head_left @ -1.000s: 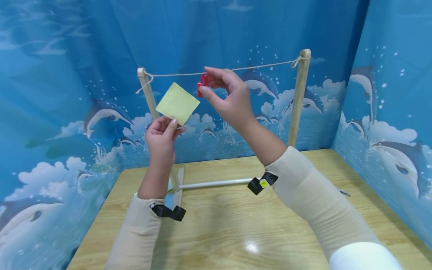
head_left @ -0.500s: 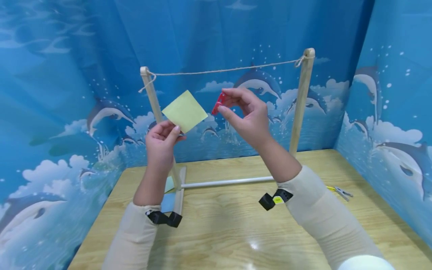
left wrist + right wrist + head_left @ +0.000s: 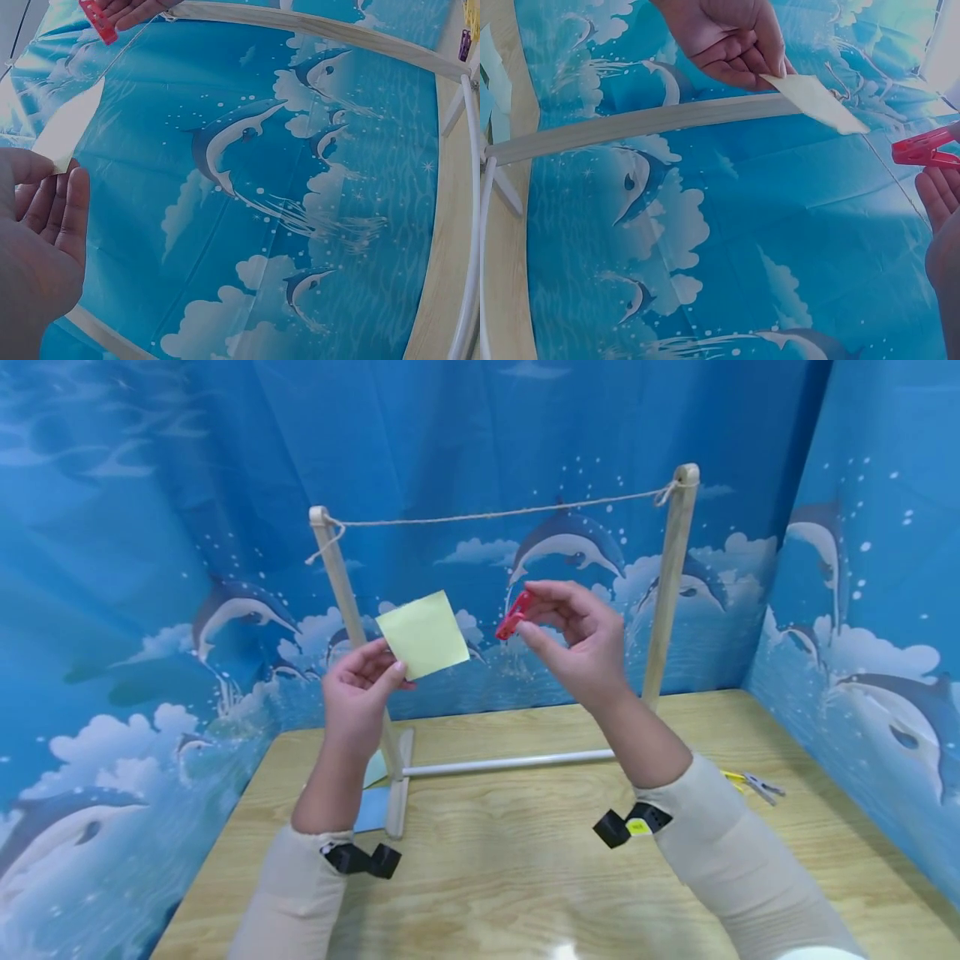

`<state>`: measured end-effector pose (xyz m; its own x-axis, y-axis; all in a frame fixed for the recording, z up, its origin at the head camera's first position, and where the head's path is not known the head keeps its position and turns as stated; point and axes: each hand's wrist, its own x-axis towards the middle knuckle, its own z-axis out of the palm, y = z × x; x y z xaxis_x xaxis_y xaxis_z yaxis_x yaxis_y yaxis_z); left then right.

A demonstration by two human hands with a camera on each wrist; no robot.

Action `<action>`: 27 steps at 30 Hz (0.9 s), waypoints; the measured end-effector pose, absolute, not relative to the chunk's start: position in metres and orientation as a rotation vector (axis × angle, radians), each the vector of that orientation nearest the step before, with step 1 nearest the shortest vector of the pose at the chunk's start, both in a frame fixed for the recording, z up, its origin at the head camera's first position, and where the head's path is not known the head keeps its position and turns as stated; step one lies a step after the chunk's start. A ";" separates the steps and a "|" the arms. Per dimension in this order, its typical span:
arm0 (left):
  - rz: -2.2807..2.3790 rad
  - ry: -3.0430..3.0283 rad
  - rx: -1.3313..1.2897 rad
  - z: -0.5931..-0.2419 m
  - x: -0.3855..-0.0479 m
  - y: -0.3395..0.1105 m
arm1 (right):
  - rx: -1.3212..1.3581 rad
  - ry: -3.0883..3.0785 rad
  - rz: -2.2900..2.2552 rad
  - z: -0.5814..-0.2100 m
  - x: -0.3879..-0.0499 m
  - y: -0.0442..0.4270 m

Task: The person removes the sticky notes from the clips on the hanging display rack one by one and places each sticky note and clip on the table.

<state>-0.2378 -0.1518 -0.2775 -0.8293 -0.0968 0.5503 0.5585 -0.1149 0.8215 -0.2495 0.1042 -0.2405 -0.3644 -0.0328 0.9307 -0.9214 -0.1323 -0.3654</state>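
Observation:
Between its thumb and fingers my left hand (image 3: 362,687) pinches a square pale yellow paper (image 3: 424,635) by its lower left corner. In the left wrist view the paper (image 3: 71,127) appears nearly edge-on. My right hand (image 3: 581,639) holds a red clothespin (image 3: 514,615) between thumb and fingertips, to the right of the paper and apart from it. The right wrist view shows the clothespin's (image 3: 922,148) nose pointing toward the paper (image 3: 821,105). Both hands are below the string (image 3: 487,515), which is tied between two wooden posts and has nothing hanging on it.
The left post (image 3: 339,577) and right post (image 3: 670,585) stand on the wooden table (image 3: 510,860), joined low by a white rod (image 3: 510,765). Blue paper (image 3: 372,810) lies by the left foot. Clips with yellow parts (image 3: 753,785) lie at right. A dolphin-print curtain (image 3: 450,435) encloses the table.
Both hands have come down from the string; the right one has also moved rightward with the clothespin. The yellow paper has turned from a diamond pose to nearly square-on.

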 end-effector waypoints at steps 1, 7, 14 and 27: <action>-2.001 -1.716 -0.518 -0.278 -0.237 -0.152 | 1.105 -1.425 1.584 -0.242 -0.249 0.106; -2.044 -1.658 -0.583 -0.284 -0.234 -0.154 | 1.077 -1.419 1.616 -0.253 -0.246 0.115; -2.065 -1.656 -0.611 -0.290 -0.230 -0.159 | 0.983 -1.477 1.673 -0.266 -0.240 0.129; -2.077 -1.715 -0.536 -0.303 -0.222 -0.169 | 0.915 -1.456 1.826 -0.291 -0.230 0.152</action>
